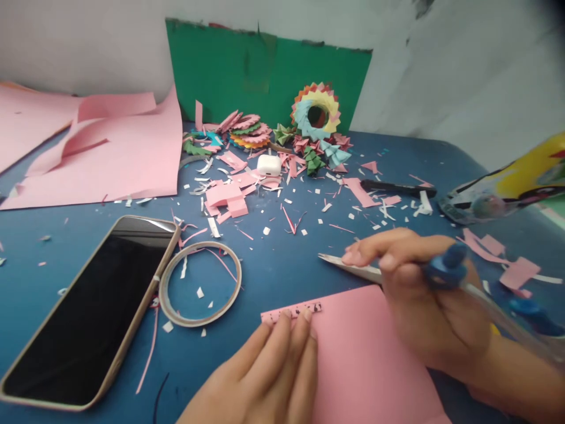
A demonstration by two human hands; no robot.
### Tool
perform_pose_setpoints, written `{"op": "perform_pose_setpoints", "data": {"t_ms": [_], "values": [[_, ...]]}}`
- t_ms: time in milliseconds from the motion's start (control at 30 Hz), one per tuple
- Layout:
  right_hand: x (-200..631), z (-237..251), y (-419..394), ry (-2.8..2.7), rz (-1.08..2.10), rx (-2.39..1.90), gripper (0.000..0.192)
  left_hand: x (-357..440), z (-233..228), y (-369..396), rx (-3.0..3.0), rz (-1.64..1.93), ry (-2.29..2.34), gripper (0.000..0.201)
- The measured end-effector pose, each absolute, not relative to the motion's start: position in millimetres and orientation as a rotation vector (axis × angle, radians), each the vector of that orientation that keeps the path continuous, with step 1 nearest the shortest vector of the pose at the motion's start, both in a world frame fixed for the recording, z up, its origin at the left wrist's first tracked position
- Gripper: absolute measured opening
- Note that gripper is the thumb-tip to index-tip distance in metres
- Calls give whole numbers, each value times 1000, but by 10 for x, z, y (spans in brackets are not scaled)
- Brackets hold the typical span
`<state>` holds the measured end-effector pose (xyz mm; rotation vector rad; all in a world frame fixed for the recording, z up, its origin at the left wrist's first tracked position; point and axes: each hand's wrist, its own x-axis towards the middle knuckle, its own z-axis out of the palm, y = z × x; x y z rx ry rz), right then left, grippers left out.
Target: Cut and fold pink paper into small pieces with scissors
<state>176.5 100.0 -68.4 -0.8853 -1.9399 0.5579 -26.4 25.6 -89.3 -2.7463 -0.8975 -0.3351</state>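
The left hand [269, 371] lies flat on a pink paper sheet [366, 359], fingers straight and pressed close together, gripping nothing. Its fingertips [295, 315] rest just short of the sheet's far edge, where a row of small dark marks runs along the paper.

The right hand [424, 294] is closed around a pair of scissors [379, 272]. Its fingers are curled over the blue handle [448, 265], with the index finger laid forward along the blades. The blades appear shut; the tip points toward the left, just beyond the left fingertips and above the sheet's far edge.

Left of the left fingertips lies a tape ring [200, 282], flat on the blue table [273, 259]; a few white paper scraps lie inside the ring. Beyond the ring, further left, a phone [92, 312] rests screen up, its edge touching the ring.

Well beyond both sets of fingertips:
- a small white case [269, 164], closed, contents not visible;
- a stack of pink paper pieces [229, 197];
- folded paper ornaments [316, 112] against a green board [265, 70];
- a black pen [397, 189].

A clear plastic bag [498, 194] lies beyond the right hand; its contents cannot be told.
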Motion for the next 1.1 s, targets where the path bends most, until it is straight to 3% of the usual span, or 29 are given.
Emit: {"op": "perform_pose_setpoints", "data": {"t_ms": [167,367,567,800,1033,1100], "values": [[1937,-542,969,-2178,321,-985,11,-175,-923,208,-2698,-591,-1032,45],[2121,-688,685,-2498,448,-899,12,-148,-824,174,-2802,-436,-1056,48],[2120,-640,429,-2742,424,-1100,21,-137,-732,233,-2856,-501,-1051,31],[2253,-540,246,-2834,256,-1475,8,-219,-632,346,-2904,-514,-1633,30],[2404,-284,297,-2940,-137,-1246,43,-189,-522,475,-2983,-612,-1810,28],[2261,-229,306,-2889,-105,-1146,39,-169,-478,467,-2996,-630,-1796,29]]}}
